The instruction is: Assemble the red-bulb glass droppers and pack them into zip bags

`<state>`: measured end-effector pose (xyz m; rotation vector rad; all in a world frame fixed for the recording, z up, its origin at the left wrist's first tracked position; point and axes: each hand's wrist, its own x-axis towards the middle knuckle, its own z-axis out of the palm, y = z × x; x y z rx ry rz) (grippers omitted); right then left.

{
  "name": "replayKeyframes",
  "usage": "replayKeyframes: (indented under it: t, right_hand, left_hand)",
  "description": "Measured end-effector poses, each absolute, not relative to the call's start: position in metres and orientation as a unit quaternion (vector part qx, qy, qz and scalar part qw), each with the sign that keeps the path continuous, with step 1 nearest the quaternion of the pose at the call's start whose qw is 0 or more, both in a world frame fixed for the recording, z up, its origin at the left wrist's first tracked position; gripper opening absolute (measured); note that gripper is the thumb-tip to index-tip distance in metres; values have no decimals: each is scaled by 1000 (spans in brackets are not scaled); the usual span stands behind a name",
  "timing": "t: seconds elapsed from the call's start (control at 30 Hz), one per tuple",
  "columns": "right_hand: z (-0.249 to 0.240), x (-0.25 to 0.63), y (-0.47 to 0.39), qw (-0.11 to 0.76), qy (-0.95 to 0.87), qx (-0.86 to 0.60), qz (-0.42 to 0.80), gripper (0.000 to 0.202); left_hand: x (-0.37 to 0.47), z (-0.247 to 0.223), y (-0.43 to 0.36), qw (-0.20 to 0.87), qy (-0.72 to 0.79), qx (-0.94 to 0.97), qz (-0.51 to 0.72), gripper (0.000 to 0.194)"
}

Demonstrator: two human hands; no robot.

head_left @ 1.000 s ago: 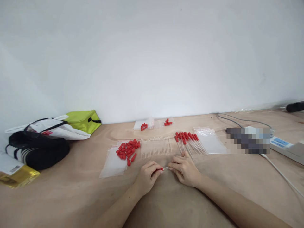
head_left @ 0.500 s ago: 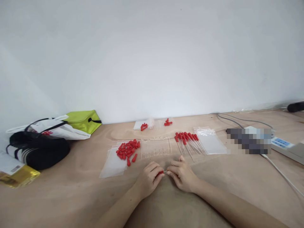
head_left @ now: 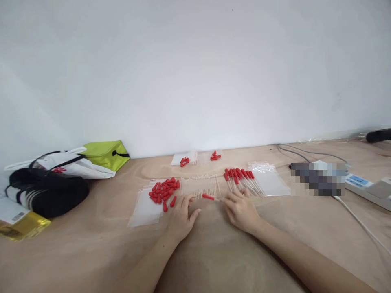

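Observation:
My right hand pinches the thin glass tube of a dropper, whose red bulb points left. Just left of it my left hand is open, thumb and fingers apart, with nothing in it. Loose red bulbs are heaped on clear plastic bags beyond my left hand. A row of thin clear tubes lies in the middle. Several droppers with red bulbs are fanned out beyond my right hand, beside a clear zip bag.
Small bags with red bulbs lie near the wall. A green bag, a white bag and a black bag stand at left. A power strip and cables are at right.
My left hand has let go of the red bulb and opened. My right hand has moved up and right, carrying the dropper away from the left hand.

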<state>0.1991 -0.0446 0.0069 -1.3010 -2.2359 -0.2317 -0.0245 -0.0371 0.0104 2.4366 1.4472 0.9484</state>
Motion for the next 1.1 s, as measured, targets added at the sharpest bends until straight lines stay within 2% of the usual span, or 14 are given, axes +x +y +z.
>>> replayKeyframes:
  t: [0.13,0.27,0.5,0.7,0.77,0.97,1.1]
  right_hand:
    - [11,214,-21,299,-688,-658,-60,23]
    - [16,212,5,281,-603,-746,-26,25]
    - [9,201,19,238,-589,-772,-14,17]
    - [13,195,15,249,-612,-750,-37,22]
    - [17,186,13,237,-636,-734,-28,23]
    - [26,160,17,153,-646,-748,26,26]
    - [25,156,25,141,-627,-765,32,28]
  left_hand:
    - [-22,11,-38,128,486,822,267,6]
    - [-19,17,-39,135,465,837,257,9]
    - [-20,19,-39,139,469,835,250,9]
    - [-19,16,-39,130,473,836,245,8]
    - [-21,17,-37,92,496,831,235,7]
    - [-38,36,-26,-165,643,738,124,14]
    - [-49,45,-23,-188,685,702,44,21]
